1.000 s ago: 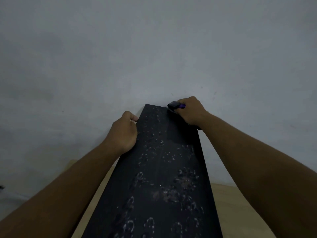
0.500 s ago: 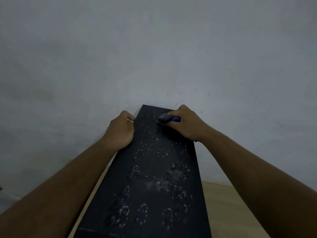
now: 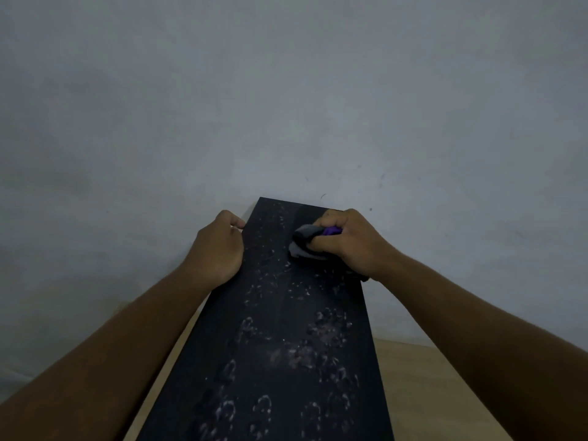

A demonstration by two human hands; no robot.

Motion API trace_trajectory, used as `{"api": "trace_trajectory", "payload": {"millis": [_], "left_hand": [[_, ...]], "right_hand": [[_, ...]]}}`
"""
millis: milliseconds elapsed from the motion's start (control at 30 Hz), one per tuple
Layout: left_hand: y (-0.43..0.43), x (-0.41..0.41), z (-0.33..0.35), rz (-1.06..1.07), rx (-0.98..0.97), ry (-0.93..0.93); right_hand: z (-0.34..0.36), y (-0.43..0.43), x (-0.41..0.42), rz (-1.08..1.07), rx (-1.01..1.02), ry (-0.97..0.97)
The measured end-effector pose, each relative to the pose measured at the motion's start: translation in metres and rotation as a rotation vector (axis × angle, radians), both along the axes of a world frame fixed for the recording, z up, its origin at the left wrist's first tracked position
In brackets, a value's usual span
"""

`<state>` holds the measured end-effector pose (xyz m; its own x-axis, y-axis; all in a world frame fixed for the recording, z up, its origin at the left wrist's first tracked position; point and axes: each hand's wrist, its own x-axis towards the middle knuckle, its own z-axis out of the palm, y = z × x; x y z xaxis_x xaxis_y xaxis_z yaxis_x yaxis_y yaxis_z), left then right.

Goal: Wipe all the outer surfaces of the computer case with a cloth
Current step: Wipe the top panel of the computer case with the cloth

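**Grey wall, black case top, cloth working the far end**

Plain grey wall point(image 3: 286, 90) fills the upper two thirds of the frame, bare but for a few small marks right of centre. Below it, the computer case point(image 3: 280, 361) runs from the bottom edge up to the middle of the frame. Its flat black top faces the camera and its far end sits close to the wall. Pale wooden worktop point(image 3: 429, 393) shows at the lower right and as a thin strip along the case's left side.

Both forearms come in from the lower corners. The left hand point(image 3: 219, 249) sits at the case's left edge near the far end, its grip curled over that edge as if steadying the case. The right hand point(image 3: 350, 243) is at centre right, its grip bunched tight round a grey and black cloth point(image 3: 304, 241) with a purple patch, pressing it down on the top panel near the far right corner.

Pale prints point(image 3: 318, 338) and dusty flecks cover most of the panel from the cloth down to the bottom edge.

The step in hand looks like wiping the top surface, and it is barely begun. The next move probably calls for firm strokes drawn down across the marked area, with the left hand bracing. The side panels are not visible from this view.
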<state>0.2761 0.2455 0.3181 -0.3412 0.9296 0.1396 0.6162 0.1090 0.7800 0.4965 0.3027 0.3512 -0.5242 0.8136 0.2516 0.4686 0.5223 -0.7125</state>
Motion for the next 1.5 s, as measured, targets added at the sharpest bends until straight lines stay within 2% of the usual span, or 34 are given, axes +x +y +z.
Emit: {"api": "trace_trajectory", "payload": {"millis": [200,367,633,733,967,1267,1500], "left_hand": [[0.003,0.001,-0.002,-0.001,0.007,0.012],[0.005,-0.001,-0.004,0.002,0.009,0.013],[0.005,-0.001,-0.001,0.007,0.014,-0.010],[0.003,0.000,0.001,0.004,0.015,-0.008],[-0.004,-0.001,0.003,0.003,0.019,-0.018],[-0.009,0.003,0.005,0.013,-0.001,0.035],[-0.008,0.005,0.003,0.020,-0.002,0.063]], "right_hand": [[0.001,0.035,-0.008,-0.140,0.032,-0.018],[0.001,0.071,-0.024,-0.272,0.141,-0.177],[0.000,0.102,-0.056,-0.313,0.277,-0.384],[-0.002,0.102,-0.057,-0.281,0.273,-0.401],[0.000,0.063,-0.047,-0.044,0.189,-0.292],[0.010,-0.003,-0.030,0.104,0.123,-0.279],[0.008,-0.020,-0.020,0.190,0.063,-0.197]]}}
